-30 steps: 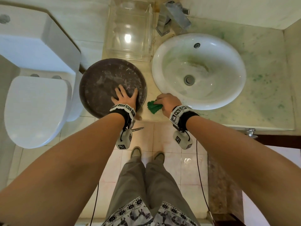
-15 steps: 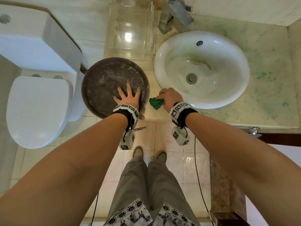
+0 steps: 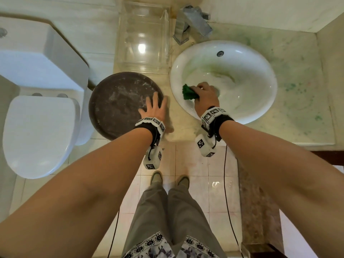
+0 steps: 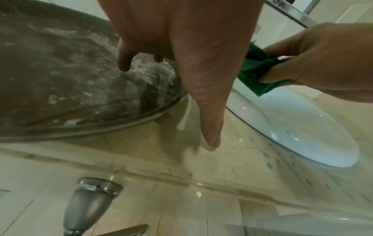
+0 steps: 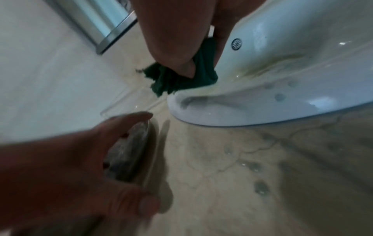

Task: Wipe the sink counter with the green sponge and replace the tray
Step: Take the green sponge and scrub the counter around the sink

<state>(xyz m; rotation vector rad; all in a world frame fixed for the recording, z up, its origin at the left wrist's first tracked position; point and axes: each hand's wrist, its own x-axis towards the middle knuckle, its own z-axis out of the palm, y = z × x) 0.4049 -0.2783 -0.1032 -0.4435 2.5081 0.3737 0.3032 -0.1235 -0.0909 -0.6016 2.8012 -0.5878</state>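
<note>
The green sponge (image 3: 189, 92) is pinched in my right hand (image 3: 204, 95) over the left inner wall of the white sink (image 3: 260, 101). In the right wrist view the sponge (image 5: 181, 79) hangs below my fingers at the basin's left rim. In the left wrist view the sponge (image 4: 260, 70) shows at the right. The round dark brown tray (image 3: 115, 105), dusted with white residue, lies on the marble counter (image 3: 182, 131) left of the sink, overhanging the counter's left edge. My left hand (image 3: 153, 108) rests with straight fingers on the tray's right rim; its thumb (image 4: 210, 121) points down at the counter.
A clear acrylic box (image 3: 143, 38) stands behind the tray against the wall. The chrome faucet (image 3: 193, 23) is at the back of the sink. Green stains mark the counter (image 3: 297, 90) right of the sink. A white toilet (image 3: 37, 127) is at the left, tiled floor below.
My right hand carried the sponge up from the counter's front strip, over the rim, into the sink's left side. My left hand slid right to the tray's edge.
</note>
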